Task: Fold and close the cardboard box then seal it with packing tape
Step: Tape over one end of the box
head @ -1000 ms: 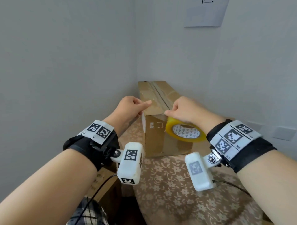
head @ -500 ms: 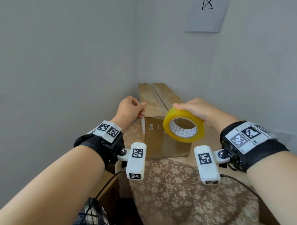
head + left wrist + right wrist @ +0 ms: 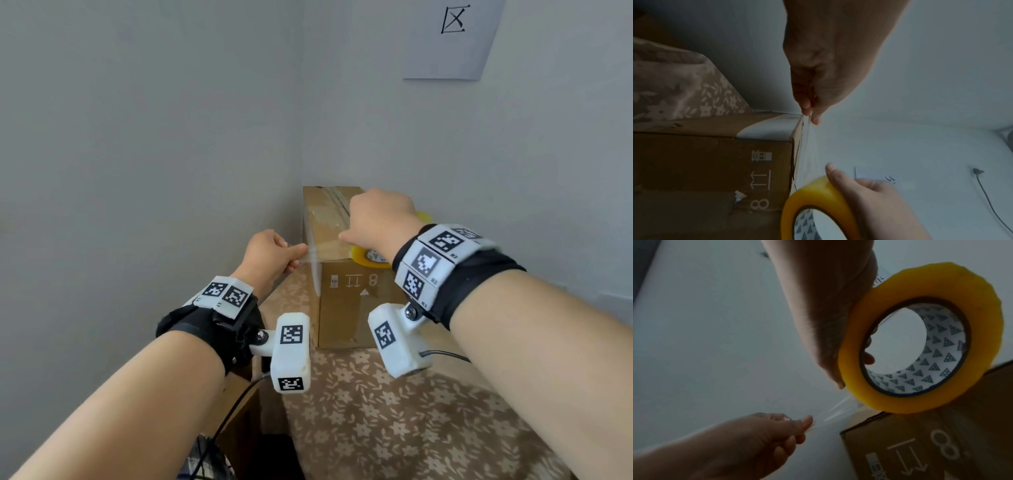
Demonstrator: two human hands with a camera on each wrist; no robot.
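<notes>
A closed cardboard box (image 3: pixel 346 301) stands on a flowered cloth in the room's corner, with tape along its top seam. My right hand (image 3: pixel 373 222) grips a yellow roll of packing tape (image 3: pixel 920 337) over the box's near top edge. My left hand (image 3: pixel 274 253), just left of the box's top corner, pinches the free end of the clear tape strip (image 3: pixel 807 138) between thumb and fingers. The strip stretches from the roll (image 3: pixel 818 209) to the left hand (image 3: pixel 781 431) across the near end of the top.
The box (image 3: pixel 711 170) sits tight in the corner between two grey walls. A paper sheet with a drawn mark (image 3: pixel 452 37) hangs on the right wall. The flowered cloth (image 3: pixel 394 418) covers the table in front of the box. A cable (image 3: pixel 236 407) hangs below my left wrist.
My right hand carried the roll up and back over the box top. The left hand moved left, and a length of tape now stretches between them.
</notes>
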